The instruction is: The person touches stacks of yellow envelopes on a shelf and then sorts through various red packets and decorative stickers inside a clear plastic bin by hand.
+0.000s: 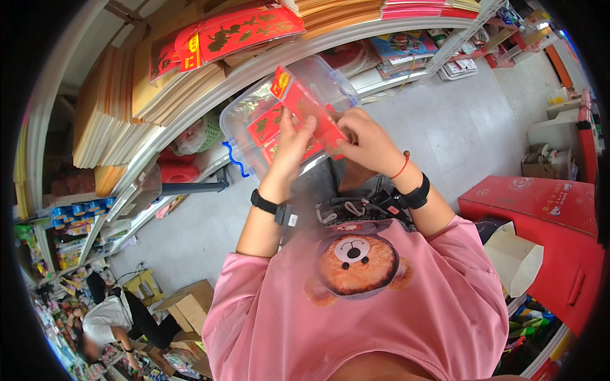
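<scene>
Both hands are on a packet of red envelopes (305,101) with gold print and a yellow-and-red header, tilted upward in front of me. My left hand (296,140) grips its near left side, thumb on the face. At its right end, the fingers of my right hand (361,133) are bent around the edge. Below my hands stands a clear plastic bin (232,116) with blue handles. More red packets (261,127) with gold designs lie inside it, partly hidden by my left hand and the held packet.
A shelf (228,71) ahead carries stacks of brown envelopes (102,112) and a larger red packet (248,31). Red cartons (529,205) stand at my right. At lower left, another person (107,316) bends near cardboard boxes (190,307). A grey floor (429,128) runs between.
</scene>
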A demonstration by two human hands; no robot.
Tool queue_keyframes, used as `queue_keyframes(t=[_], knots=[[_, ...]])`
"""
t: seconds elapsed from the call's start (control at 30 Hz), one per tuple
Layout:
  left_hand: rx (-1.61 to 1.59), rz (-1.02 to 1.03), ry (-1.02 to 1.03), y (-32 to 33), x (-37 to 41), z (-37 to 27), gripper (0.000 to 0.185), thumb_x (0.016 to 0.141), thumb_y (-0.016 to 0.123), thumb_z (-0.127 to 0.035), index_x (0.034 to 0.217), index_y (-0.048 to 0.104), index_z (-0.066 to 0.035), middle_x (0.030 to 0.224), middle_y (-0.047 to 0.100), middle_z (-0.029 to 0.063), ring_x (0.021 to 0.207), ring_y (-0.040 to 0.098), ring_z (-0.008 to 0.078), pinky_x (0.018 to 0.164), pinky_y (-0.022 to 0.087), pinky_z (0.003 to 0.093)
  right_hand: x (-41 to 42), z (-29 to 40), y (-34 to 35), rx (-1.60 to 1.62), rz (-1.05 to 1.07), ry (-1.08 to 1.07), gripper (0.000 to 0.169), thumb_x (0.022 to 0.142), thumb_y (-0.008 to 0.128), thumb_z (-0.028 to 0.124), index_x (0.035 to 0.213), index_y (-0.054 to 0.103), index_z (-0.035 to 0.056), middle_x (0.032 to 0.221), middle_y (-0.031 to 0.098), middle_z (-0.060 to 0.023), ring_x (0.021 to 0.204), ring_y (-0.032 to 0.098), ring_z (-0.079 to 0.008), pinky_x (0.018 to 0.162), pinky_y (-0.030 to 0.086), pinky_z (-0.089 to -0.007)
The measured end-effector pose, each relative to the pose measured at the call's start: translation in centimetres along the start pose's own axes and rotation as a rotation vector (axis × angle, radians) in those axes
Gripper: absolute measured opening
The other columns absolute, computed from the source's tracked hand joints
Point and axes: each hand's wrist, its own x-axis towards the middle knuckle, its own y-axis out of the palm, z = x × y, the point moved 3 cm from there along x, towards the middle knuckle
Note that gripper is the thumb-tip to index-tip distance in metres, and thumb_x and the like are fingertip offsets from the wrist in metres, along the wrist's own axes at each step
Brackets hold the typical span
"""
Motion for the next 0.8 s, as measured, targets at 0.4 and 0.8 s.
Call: queue_keyframes(t=[0.4, 0.8], knots=[[-0.382, 0.265, -0.124, 3.7, -3.2, -2.0, 0.066, 0.095, 0.034, -0.060, 0.132, 0.042, -0.006, 0.118, 0.056, 0.0074, 0.104, 0.057, 0.0184, 0.087, 0.049, 0.0345, 1.2, 1.3, -0.2, -0.085, -0.269, -0.187, 0.042, 0.077, 0.068, 0.009, 0.116, 0.051, 0.0050, 0.114, 0.052, -0.0171, 0.104, 0.054, -0.0325, 0.089, 0.044, -0.0392], [-0.566, 0.048, 0.105, -1.0, -0.4, -2.7, 0.088, 0.087, 0.028, -0.074, 0.132, 0.043, -0.001, 0.125, 0.055, 0.0186, 0.110, 0.058, 0.0338, 0.092, 0.049, 0.0468, -0.5, 1.4, 0.8, -0.203, 0.201, -0.112, 0.036, 0.069, 0.079, 0.028, 0.090, 0.055, 0.0097, 0.078, 0.057, -0.0062, 0.072, 0.058, -0.0279, 0.063, 0.048, -0.0328]])
